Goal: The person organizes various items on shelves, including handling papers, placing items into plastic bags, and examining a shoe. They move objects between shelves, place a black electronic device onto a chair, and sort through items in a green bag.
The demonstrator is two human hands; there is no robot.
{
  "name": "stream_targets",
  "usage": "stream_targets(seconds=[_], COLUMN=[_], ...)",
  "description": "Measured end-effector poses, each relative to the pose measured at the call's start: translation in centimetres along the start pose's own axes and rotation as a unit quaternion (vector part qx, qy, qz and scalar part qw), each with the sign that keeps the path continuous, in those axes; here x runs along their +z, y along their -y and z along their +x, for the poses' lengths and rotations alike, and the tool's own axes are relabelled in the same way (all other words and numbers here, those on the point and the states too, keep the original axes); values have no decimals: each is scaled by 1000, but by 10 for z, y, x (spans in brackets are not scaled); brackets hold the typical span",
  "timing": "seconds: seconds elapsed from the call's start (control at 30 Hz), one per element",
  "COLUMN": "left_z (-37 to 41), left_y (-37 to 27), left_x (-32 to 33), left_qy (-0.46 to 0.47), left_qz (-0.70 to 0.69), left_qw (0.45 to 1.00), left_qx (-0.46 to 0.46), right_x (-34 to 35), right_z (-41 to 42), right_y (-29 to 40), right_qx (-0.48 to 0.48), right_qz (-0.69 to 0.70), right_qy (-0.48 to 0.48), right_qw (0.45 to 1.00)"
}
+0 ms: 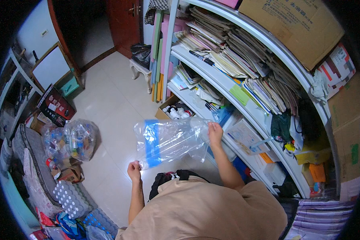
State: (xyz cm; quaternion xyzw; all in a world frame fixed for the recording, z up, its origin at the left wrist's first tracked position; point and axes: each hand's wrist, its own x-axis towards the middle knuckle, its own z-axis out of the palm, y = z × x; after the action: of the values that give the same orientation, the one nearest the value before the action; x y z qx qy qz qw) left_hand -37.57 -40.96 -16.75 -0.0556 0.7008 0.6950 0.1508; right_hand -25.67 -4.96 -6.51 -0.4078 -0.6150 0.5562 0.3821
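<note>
A large clear plastic bag (177, 135) with a blue band (152, 141) near its left end is stretched out in front of me above the tiled floor. My left hand (134, 171) pinches its near left corner. At the opposite end, my right hand (215, 133) grips the gathered plastic at the upper right. The bag looks flat and wrinkled, and the floor shows through it. Both forearms are bare and come from below.
A white metal shelf unit (198, 64) on the right holds stacked papers and folders (252, 54). Clear bags of plastic bottles (81, 139) stand on the floor at left, near cardboard boxes (70, 174). A stool (141, 70) carries a black bag by the door (124, 27).
</note>
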Motion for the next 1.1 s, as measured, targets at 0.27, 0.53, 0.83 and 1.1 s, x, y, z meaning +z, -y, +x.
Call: stream_targets(seconds=[0.27, 0.53, 0.83, 1.1], left_z=[-26, -46, -59, -74], left_y=[-119, -137, -153, -167], left_x=[24, 35, 25, 55], left_qy=[91, 167, 176, 201], left_qz=[34, 297, 374, 324], left_qw=[981, 856, 804, 819], left_qx=[167, 390, 428, 428], right_x=[-3, 96, 122, 109], right_z=[-10, -17, -23, -14], right_y=[-31, 27, -24, -39], right_qx=[-74, -90, 15, 46], right_qz=[-325, -91, -67, -68], right_qy=[38, 297, 303, 290], right_qw=[942, 946, 951, 953])
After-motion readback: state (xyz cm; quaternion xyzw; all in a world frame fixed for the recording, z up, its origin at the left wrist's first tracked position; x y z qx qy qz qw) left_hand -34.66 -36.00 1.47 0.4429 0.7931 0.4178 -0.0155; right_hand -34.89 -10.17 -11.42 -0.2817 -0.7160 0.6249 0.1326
